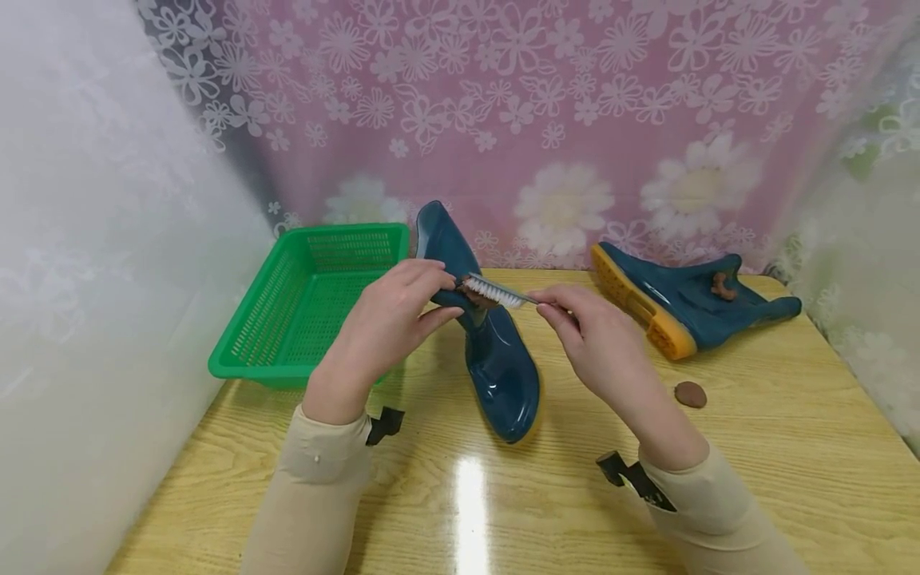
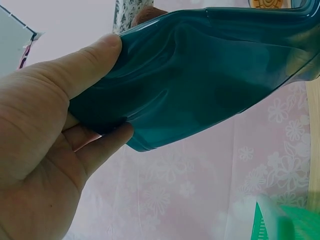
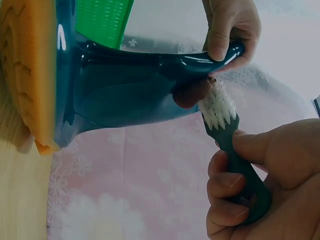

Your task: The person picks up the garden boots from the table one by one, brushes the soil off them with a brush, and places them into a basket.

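Observation:
A dark blue rain boot (image 1: 505, 391) stands on the table with its toe toward me and its shaft leaning back. My left hand (image 1: 381, 323) pinches the rim of the shaft; in the left wrist view the thumb lies on one side of the folded rubber and fingers on the other. In my right hand (image 1: 600, 343) is the green handle of a brush (image 3: 219, 107). Its white bristles meet a brown clay-like lump (image 3: 192, 94) stuck on the shaft near the rim. The boot's orange sole (image 3: 27, 70) shows in the right wrist view.
A green plastic basket (image 1: 240, 371) stands to the left, close beside the boot. At the right a second blue boot (image 1: 657, 283) lies on its side, with a brown lump (image 1: 724, 286) on its shaft. A flat brown piece (image 1: 691, 394) rests nearby on the wooden table (image 1: 402, 511).

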`<state>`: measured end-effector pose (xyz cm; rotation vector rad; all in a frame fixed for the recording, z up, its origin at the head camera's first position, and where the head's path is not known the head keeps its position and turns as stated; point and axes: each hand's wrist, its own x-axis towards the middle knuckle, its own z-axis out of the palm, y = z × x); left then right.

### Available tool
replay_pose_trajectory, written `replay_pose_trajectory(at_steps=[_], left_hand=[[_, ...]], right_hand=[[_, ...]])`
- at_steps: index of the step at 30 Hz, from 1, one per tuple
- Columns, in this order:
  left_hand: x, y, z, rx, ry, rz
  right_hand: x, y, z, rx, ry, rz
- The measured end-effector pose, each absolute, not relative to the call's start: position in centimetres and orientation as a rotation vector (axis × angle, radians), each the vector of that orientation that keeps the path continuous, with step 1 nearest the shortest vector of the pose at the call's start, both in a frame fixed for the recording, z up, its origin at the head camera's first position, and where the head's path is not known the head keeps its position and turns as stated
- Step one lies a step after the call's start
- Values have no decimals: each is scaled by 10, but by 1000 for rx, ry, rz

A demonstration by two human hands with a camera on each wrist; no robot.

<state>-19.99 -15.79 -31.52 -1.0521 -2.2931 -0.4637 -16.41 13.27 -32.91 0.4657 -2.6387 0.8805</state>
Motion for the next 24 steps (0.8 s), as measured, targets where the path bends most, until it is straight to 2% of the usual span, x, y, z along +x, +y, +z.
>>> replay_pose_trajectory(at_steps=[13,24], left_hand=[[-200,-159,-313,-1045,-2310,-484],[-200,-158,-314,-1045,-2319,-481]], right_hand=[[-159,160,-313,395,-2600,756],[-157,141,-323,513,-2569,906]])
